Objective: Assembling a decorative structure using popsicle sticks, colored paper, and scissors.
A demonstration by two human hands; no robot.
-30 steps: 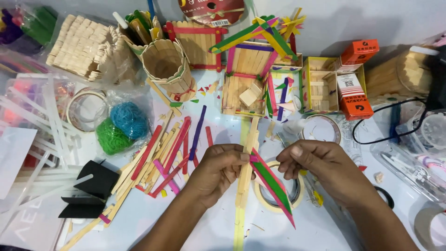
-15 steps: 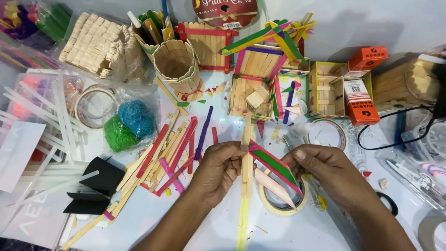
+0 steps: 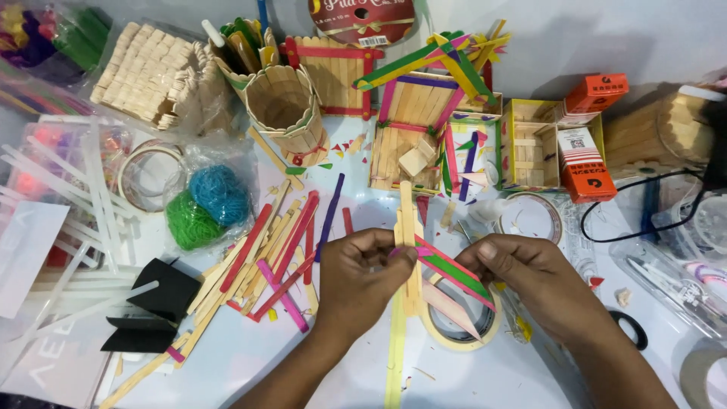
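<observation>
Left hand (image 3: 362, 274) and right hand (image 3: 530, 284) grip one stick assembly (image 3: 424, 261).

— What does the surface (image 3: 227, 356) look like?

— Pale, glossy and crowded. A loose heap of plain, red and pink craft sticks (image 3: 265, 261) lies left of centre, beside a clear bag of blue and green yarn (image 3: 204, 204).

— And further out?

— A roll of masking tape (image 3: 462, 318) near the middle, two black folded cards (image 3: 151, 307) at the left, an orange box (image 3: 585, 165) and a black cable (image 3: 644, 220) at the right.
</observation>
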